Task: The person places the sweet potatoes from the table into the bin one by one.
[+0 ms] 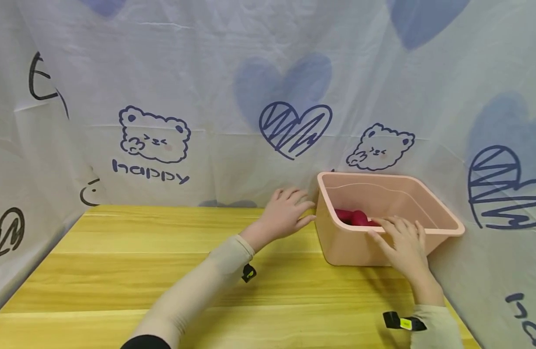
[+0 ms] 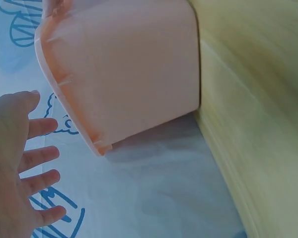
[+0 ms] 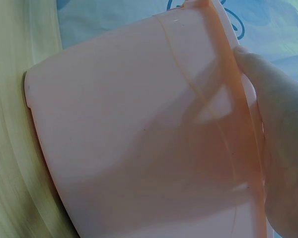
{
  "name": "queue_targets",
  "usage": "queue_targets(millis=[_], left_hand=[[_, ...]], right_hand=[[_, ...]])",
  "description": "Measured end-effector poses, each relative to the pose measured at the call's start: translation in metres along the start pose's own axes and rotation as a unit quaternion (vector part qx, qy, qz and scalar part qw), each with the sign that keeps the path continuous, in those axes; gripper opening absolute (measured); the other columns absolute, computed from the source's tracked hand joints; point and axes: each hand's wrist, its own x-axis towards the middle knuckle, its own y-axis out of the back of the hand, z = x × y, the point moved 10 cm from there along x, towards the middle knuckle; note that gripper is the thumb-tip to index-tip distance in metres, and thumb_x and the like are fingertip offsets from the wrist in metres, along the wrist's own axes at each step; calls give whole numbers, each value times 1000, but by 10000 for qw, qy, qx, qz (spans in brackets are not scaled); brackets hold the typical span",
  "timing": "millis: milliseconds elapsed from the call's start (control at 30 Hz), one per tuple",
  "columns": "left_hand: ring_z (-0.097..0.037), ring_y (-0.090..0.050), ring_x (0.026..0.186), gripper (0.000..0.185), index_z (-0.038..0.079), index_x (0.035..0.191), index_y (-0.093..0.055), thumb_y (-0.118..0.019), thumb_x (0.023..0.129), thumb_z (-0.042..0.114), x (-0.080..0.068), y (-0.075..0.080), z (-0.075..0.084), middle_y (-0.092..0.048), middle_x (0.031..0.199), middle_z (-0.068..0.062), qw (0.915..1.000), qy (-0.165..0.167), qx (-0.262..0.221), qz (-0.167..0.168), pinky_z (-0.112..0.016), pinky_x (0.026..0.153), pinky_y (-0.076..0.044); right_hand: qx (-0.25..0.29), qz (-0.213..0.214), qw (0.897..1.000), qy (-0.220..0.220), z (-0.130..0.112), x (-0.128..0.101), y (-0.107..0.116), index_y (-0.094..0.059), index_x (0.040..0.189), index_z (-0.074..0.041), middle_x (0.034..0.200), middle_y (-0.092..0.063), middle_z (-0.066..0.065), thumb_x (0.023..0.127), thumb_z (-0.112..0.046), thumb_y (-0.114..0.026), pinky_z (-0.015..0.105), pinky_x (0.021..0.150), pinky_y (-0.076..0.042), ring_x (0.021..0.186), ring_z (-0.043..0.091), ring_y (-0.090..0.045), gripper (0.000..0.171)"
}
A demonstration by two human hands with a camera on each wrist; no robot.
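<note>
A pink plastic bin [image 1: 352, 247] stands on the wooden table at the right, against the cloth backdrop. Dark red rounded things [image 1: 359, 218] lie inside it, partly hidden by the front wall. My right hand [image 1: 403, 247] holds the bin's front rim, thumb outside and fingers over the edge; in the right wrist view the thumb [image 3: 258, 64] lies along the rim and the other fingers are hidden behind it. Just left of the bin, my left hand [image 1: 285, 213] is raised with nothing in it, its fingers [image 2: 39, 157] spread apart beside the rim.
The yellow wood-grain table [image 1: 119, 271] extends left of the bin. A white cloth [image 1: 215, 87] printed with bears and hearts hangs behind it and along both sides. Black bands [image 1: 249, 273] are worn at both wrists.
</note>
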Motion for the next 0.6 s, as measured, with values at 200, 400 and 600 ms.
queue_targets(millis=[200,400,600], left_hand=[[-24,-45,133,44,29,131,-60,-41,100,54,-28,-4,-8,-54,141,0,9998,-35,166,-134,-50,106,-37],[-25,-49,128,40,28,125,-63,-46,99,52,-57,-4,-21,-58,135,-1,9999,35,125,-1,-52,104,-39],[-26,-50,127,38,27,124,-64,-49,98,51,-83,-3,-35,-60,132,-1,9998,201,16,69,-54,103,-39]], right_hand=[[36,61,10000,54,-2,1,2,-62,124,-16,123,-57,16,96,-43,-56,67,107,-12,124,42,-41,39],[38,19,10000,37,-3,1,2,-62,124,-16,125,-56,16,96,-43,-55,67,108,-12,125,42,-40,39],[11,-7,10000,21,-2,0,1,-61,125,-16,126,-56,17,96,-43,-55,67,108,-12,125,42,-40,39]])
